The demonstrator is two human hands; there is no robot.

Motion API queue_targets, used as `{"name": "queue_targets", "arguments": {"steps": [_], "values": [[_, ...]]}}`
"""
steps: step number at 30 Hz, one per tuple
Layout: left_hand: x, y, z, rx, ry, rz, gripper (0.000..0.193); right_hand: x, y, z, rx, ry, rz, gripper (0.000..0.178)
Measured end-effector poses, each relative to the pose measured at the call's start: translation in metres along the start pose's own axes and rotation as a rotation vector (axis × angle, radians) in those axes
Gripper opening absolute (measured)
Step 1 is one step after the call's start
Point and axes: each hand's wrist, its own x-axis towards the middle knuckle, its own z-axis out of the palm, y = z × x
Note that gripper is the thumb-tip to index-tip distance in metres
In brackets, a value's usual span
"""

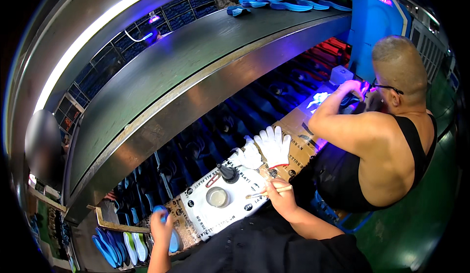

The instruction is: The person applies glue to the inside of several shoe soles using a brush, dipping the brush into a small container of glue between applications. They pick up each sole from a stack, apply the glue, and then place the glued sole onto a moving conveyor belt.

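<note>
My left hand [160, 228] is closed around a blue shoe sole [159, 211] at the lower left, most of it hidden behind my fingers and palm. Another blue piece [174, 242] shows beside my wrist; whether it belongs to the same sole I cannot tell. A flat paintbrush [255, 195] with a wooden handle is pinched in my right hand [280, 194], its bristles pointing left above the white printed sheet [203, 216]. On that sheet, left of the brush, stands a small clear cup [217, 197] of cloudy liquid. Behind the cup are a black nozzle bottle [228, 174] and a small red looped tool [212, 180].
White knit gloves [272, 147] lie on brown cardboard [298, 158]. Blue soles [108, 246] and pale green-edged soles [139, 246] stand at lower left. Above runs a conveyor belt [196, 53] with blue soles [293, 5] at its far end. A co-worker [377, 136] sits close on my right.
</note>
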Motion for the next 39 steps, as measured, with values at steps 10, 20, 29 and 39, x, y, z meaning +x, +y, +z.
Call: {"name": "queue_targets", "arguments": {"steps": [10, 20, 29, 39], "values": [[-0.119, -0.111, -0.006, -0.348, -0.256, -1.127, 0.077, -0.009, -0.004, 0.046, 0.156, -0.132, 0.193, 0.029], [-0.082, -0.099, -0.002, -1.855, -0.139, -1.194, 0.015, -0.022, -0.013, 0.049, 0.198, -0.119, 0.325, 0.033], [-0.055, 0.029, -0.014, -1.175, -0.010, -0.640, 0.033, -0.009, -0.042, 0.063, 0.161, -0.183, 0.308, 0.043], [-0.026, 0.078, -0.013, -1.033, -0.112, -0.517, 0.029, 0.000, -0.087, 0.102, 0.062, -0.445, -0.277, 0.025]]}}
